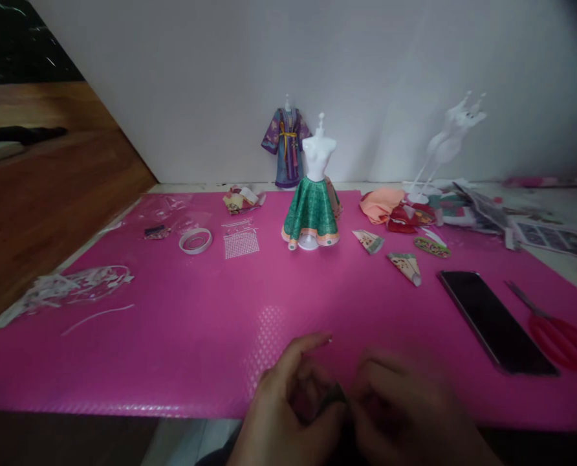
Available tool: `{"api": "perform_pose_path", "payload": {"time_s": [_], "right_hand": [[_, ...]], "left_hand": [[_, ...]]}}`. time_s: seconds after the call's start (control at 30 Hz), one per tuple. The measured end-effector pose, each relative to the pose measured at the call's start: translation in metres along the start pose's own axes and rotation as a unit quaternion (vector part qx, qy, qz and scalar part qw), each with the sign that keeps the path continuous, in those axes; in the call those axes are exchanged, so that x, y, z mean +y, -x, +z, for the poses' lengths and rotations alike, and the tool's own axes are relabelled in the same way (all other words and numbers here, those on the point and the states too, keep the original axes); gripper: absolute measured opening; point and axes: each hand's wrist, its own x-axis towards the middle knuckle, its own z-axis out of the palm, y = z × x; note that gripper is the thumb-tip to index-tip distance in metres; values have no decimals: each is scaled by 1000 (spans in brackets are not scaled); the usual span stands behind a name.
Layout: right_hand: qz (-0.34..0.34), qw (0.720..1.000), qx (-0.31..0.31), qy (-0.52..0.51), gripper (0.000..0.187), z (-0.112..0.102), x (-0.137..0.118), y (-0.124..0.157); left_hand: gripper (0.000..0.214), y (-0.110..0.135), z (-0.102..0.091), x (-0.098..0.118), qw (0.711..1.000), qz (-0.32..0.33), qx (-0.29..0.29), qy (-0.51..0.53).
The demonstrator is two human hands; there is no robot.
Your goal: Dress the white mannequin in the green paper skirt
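Note:
My left hand (288,408) and my right hand (405,408) meet at the near edge of the pink mat (182,336), fingers curled and pinched together. Between them shows a small dark piece (334,396), too blurred to name. Beyond them, at the mat's middle, a white doll mannequin (318,152) stands upright wearing a green skirt (311,212). A second mannequin in a purple robe (287,149) stands behind it by the wall.
A black phone (495,321) and red scissors (560,333) lie at right. Folded patterned paper pieces (405,265), orange cloth (380,204), a tape ring (195,241), a white grid sheet (240,244) and paper strips (70,288) are spread around. A bare white stand (446,145) leans at back right.

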Motion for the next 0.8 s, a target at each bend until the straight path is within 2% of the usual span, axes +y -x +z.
{"api": "perform_pose_path", "payload": {"time_s": [0.2, 0.6, 0.67, 0.8], "right_hand": [[-22, 999, 35, 4, 18, -2, -3, -6], [-24, 1000, 17, 2, 20, -1, -3, -5], [-28, 1000, 13, -2, 20, -4, -3, -6], [-30, 999, -21, -14, 19, -11, -1, -6]], "left_hand": [[60, 2, -3, -7, 997, 44, 4, -67], [64, 2, -4, -3, 992, 71, -8, -102], [65, 2, -4, -2, 994, 65, -11, -89], [61, 0, -6, 2, 999, 25, -19, 1]]}}
